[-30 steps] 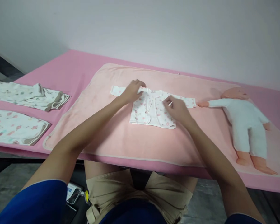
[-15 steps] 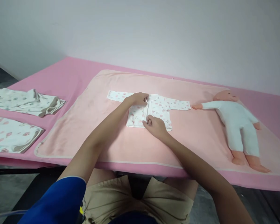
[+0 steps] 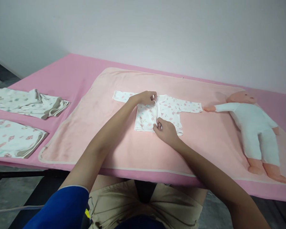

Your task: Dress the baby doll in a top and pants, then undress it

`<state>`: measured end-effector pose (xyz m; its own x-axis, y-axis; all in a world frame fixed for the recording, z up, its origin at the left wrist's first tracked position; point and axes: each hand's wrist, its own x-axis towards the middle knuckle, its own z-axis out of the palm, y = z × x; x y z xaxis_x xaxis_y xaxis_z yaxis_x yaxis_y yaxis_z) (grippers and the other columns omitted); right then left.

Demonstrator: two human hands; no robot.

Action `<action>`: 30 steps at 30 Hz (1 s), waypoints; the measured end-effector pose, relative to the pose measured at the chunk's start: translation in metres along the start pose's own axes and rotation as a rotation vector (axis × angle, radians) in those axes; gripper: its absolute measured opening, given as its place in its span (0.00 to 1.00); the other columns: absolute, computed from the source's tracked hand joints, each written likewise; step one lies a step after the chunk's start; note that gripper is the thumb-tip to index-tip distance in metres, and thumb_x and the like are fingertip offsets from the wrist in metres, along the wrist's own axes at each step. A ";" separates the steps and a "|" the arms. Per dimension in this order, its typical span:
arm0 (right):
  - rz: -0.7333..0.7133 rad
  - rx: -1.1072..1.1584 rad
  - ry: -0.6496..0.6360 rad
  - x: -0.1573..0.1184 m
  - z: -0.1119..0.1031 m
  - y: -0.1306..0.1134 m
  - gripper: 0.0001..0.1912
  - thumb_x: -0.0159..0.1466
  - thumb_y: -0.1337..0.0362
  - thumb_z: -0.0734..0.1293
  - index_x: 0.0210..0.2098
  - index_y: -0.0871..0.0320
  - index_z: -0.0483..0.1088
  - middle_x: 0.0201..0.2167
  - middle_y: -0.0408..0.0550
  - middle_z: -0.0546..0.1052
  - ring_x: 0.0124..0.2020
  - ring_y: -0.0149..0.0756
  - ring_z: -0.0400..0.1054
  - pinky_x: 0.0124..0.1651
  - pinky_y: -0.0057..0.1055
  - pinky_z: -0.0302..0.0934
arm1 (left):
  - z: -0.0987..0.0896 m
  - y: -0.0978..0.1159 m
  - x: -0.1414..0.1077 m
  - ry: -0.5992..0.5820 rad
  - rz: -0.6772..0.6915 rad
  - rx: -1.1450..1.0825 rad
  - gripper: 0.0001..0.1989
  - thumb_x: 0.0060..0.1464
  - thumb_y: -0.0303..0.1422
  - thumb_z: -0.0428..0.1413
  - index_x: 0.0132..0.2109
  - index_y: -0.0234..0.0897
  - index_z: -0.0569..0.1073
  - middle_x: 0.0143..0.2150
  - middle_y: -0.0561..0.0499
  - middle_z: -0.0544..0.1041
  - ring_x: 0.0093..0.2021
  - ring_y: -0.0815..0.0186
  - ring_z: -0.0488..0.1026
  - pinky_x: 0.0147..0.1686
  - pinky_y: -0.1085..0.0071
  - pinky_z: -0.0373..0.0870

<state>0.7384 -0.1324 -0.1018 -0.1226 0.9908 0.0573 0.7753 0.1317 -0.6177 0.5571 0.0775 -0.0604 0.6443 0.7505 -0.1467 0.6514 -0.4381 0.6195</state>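
A small white baby shirt [image 3: 170,109] with a pink print lies flat in the middle of the pink blanket, its sleeves spread to both sides. My left hand [image 3: 146,97] is closed on the shirt's front edge near the neckline. Lower down, my right hand [image 3: 166,129] pinches the same front edge close to the hem. Between the two hands the edge runs as a slightly raised line. Part of the left shoulder of the shirt is hidden under my left hand and wrist.
On the right lies a baby doll [image 3: 255,127] in a white suit, one hand near the shirt's sleeve. Folded printed cloths [image 3: 26,101] are stacked at the left. The pale pink blanket [image 3: 85,136] covers much of the pink table [image 3: 59,73], which meets a wall behind.
The whole view has shifted, so the shirt and doll appear further right. Both hands keep their hold on the shirt's front edge, with little movement.
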 end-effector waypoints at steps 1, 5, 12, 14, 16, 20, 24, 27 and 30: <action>0.006 0.003 0.002 0.000 0.000 0.000 0.12 0.70 0.57 0.65 0.33 0.50 0.58 0.26 0.40 0.71 0.30 0.40 0.67 0.37 0.35 0.54 | -0.002 0.003 -0.001 -0.014 -0.023 0.006 0.23 0.53 0.35 0.62 0.57 0.44 0.78 0.56 0.42 0.85 0.44 0.56 0.84 0.38 0.63 0.76; 0.020 -0.013 0.008 0.000 0.000 -0.003 0.12 0.71 0.58 0.65 0.33 0.51 0.58 0.26 0.40 0.71 0.30 0.39 0.66 0.37 0.35 0.53 | -0.008 0.012 -0.005 -0.067 -0.065 -0.056 0.22 0.55 0.36 0.62 0.57 0.41 0.81 0.62 0.42 0.85 0.48 0.56 0.84 0.41 0.64 0.78; -0.064 -0.079 0.022 -0.003 0.001 -0.007 0.23 0.74 0.49 0.67 0.29 0.52 0.57 0.28 0.43 0.72 0.32 0.37 0.65 0.36 0.34 0.50 | 0.012 0.023 0.001 0.115 -0.157 -0.082 0.11 0.60 0.41 0.66 0.44 0.39 0.79 0.50 0.40 0.88 0.48 0.52 0.85 0.42 0.62 0.77; -0.080 -0.083 0.029 -0.003 0.001 -0.008 0.22 0.74 0.51 0.68 0.29 0.52 0.58 0.28 0.43 0.73 0.32 0.37 0.65 0.37 0.34 0.49 | 0.019 0.025 0.004 0.196 -0.185 -0.060 0.08 0.58 0.34 0.67 0.44 0.39 0.78 0.51 0.42 0.88 0.51 0.53 0.84 0.47 0.64 0.77; -0.059 -0.054 0.012 -0.003 0.000 -0.009 0.20 0.72 0.55 0.69 0.29 0.53 0.58 0.28 0.42 0.73 0.32 0.36 0.65 0.37 0.33 0.50 | 0.023 0.025 0.004 0.229 -0.191 -0.057 0.09 0.57 0.30 0.66 0.45 0.39 0.78 0.52 0.44 0.88 0.50 0.56 0.84 0.47 0.66 0.77; -0.035 0.065 0.004 0.001 -0.008 -0.021 0.19 0.69 0.59 0.68 0.27 0.52 0.56 0.25 0.39 0.68 0.29 0.34 0.62 0.37 0.33 0.51 | 0.016 0.018 0.004 0.184 -0.220 -0.169 0.11 0.60 0.31 0.65 0.50 0.39 0.78 0.44 0.45 0.87 0.39 0.59 0.84 0.37 0.67 0.77; -0.107 0.112 0.029 0.012 -0.013 -0.050 0.19 0.68 0.61 0.67 0.28 0.52 0.53 0.23 0.37 0.63 0.28 0.33 0.57 0.35 0.33 0.47 | -0.008 0.004 -0.001 0.170 -0.242 -0.246 0.12 0.60 0.30 0.66 0.51 0.39 0.80 0.43 0.45 0.87 0.40 0.59 0.86 0.41 0.68 0.79; -0.146 0.107 -0.006 0.029 -0.006 -0.080 0.18 0.68 0.62 0.68 0.28 0.53 0.54 0.23 0.37 0.64 0.28 0.33 0.58 0.35 0.33 0.46 | -0.032 -0.008 -0.010 0.171 -0.302 -0.146 0.15 0.58 0.31 0.66 0.53 0.39 0.82 0.46 0.44 0.88 0.42 0.57 0.87 0.44 0.67 0.80; -0.157 0.121 -0.060 0.052 0.010 -0.107 0.18 0.70 0.62 0.68 0.27 0.53 0.56 0.24 0.37 0.68 0.29 0.34 0.61 0.36 0.33 0.49 | -0.051 -0.022 -0.020 0.205 -0.365 -0.087 0.17 0.58 0.29 0.64 0.55 0.39 0.83 0.52 0.43 0.88 0.44 0.58 0.86 0.43 0.69 0.79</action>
<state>0.6424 -0.0954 -0.0407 -0.2759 0.9542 0.1159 0.6643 0.2765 -0.6944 0.5093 0.0971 -0.0320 0.2793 0.9353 -0.2172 0.7797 -0.0889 0.6198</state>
